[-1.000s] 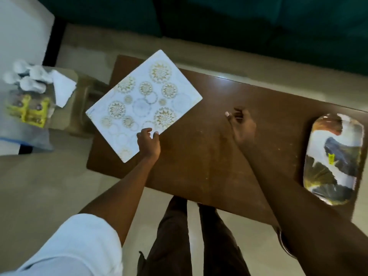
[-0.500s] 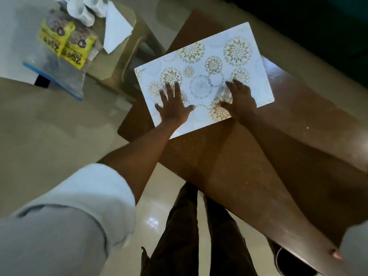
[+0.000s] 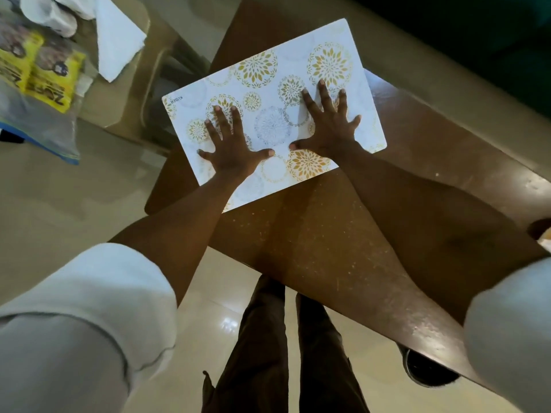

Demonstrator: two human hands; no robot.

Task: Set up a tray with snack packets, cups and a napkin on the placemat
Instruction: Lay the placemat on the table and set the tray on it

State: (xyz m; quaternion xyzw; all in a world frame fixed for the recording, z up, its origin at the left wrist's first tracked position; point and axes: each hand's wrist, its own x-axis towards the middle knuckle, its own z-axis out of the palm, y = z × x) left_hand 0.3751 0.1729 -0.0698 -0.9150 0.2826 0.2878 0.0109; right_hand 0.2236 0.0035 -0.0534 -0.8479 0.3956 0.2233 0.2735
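Both grips have flattened out over the last half second. The left grip (image 3: 235, 150) and right grip (image 3: 331, 126) now lie palm-down with fingers spread wide, pressing the white rectangular placemat with gold and grey flower rings (image 3: 268, 70) onto the dark brown wooden table (image 3: 328, 248). Their thumbs point toward each other without touching. The placemat sits askew at the table's left end, one corner jutting past the edge. Off to the left are yellow snack packets (image 3: 50, 81), a white folded napkin (image 3: 119, 46) on a beige stand (image 3: 128, 96), and blurred white cups (image 3: 56, 16).
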